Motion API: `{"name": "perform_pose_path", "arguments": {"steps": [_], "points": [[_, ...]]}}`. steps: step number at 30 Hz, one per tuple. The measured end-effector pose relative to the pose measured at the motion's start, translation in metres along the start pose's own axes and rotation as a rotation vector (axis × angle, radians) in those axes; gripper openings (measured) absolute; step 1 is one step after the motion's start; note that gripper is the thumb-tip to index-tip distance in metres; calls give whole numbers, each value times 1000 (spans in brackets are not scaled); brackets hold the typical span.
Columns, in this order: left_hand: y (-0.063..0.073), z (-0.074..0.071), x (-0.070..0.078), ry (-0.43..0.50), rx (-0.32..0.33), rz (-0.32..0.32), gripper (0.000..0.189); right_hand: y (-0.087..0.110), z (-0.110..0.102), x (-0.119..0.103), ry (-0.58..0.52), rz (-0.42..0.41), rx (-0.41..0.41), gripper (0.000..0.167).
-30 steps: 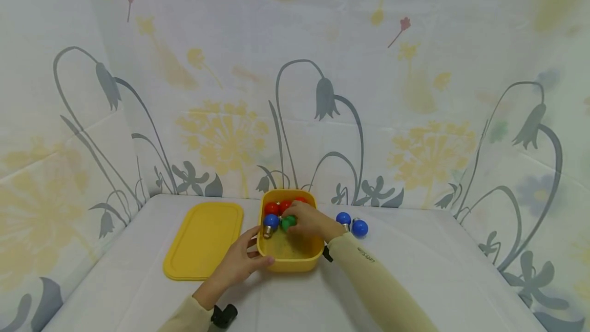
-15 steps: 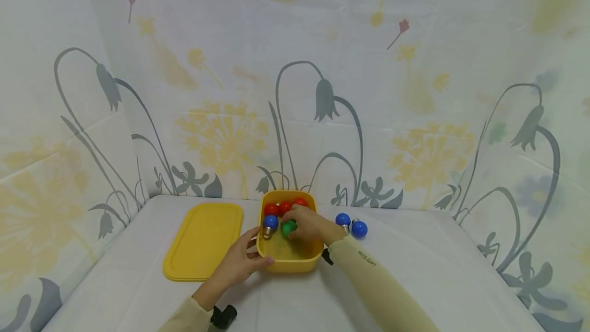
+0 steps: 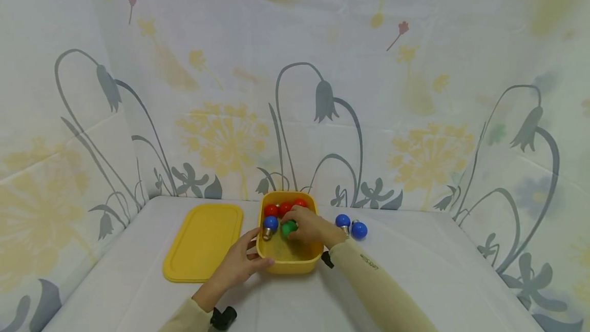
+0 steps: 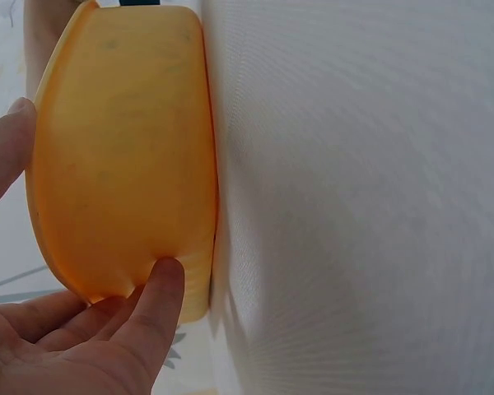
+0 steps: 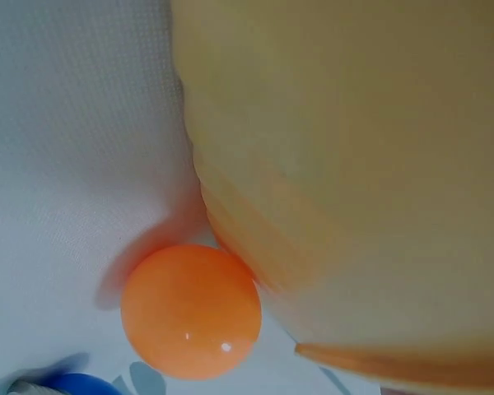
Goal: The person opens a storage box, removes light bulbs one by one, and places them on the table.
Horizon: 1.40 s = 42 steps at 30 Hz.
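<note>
My right hand (image 3: 310,225) reaches into the yellow plastic box (image 3: 290,266), its thumb and fingers pinching a green light bulb (image 3: 288,228). The bulb's base is hidden by the fingers. Left of it in the box lies a blue bulb (image 3: 270,223) with its metal screw base towards me. Red bulbs (image 3: 285,209) line the far end. My left hand (image 3: 239,263) grips the box's near left corner, thumb at the rim and fingers against the outer wall (image 4: 119,156). The right wrist view shows only the box's outside, not the hand.
A yellow lid (image 3: 203,244) lies flat on the white cloth left of the box. To the right are two blue bulbs (image 3: 359,230). An orange ball-shaped thing (image 5: 191,311) sits outside against the box wall, hidden from the head view. A patterned curtain (image 3: 295,91) rises behind.
My right hand has shifted slightly in the box with the green bulb, uncovering more of the rightmost red bulb. My left hand stays on the corner.
</note>
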<state>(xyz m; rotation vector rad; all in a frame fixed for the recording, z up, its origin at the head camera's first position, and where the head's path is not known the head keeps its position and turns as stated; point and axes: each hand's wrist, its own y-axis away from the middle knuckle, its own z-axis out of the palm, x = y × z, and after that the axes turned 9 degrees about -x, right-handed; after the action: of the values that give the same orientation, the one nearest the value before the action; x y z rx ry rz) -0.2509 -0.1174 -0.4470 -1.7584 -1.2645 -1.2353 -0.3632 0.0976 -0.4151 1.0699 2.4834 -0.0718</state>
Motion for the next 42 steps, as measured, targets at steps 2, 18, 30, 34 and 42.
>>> {"name": "perform_pose_path", "arguments": {"steps": [2, 18, 30, 34, 42], "points": [[0, 0, -1, 1, -2, 6, 89, 2, 0, 0, -12, 4, 11, 34], [4, 1, -1, 33, 8, -12, 89, 34, -12, 1, -73, -64, 158, 37], [3, 1, -1, 28, 6, -14, 91, 79, -27, 25, -52, -144, 330, 37], [2, 0, 1, 15, 11, -7, 90, 94, -31, 40, -51, -124, 364, 39], [0, 1, 1, 6, 3, 5, 90, 127, -36, 76, -97, -106, 453, 39]]}}
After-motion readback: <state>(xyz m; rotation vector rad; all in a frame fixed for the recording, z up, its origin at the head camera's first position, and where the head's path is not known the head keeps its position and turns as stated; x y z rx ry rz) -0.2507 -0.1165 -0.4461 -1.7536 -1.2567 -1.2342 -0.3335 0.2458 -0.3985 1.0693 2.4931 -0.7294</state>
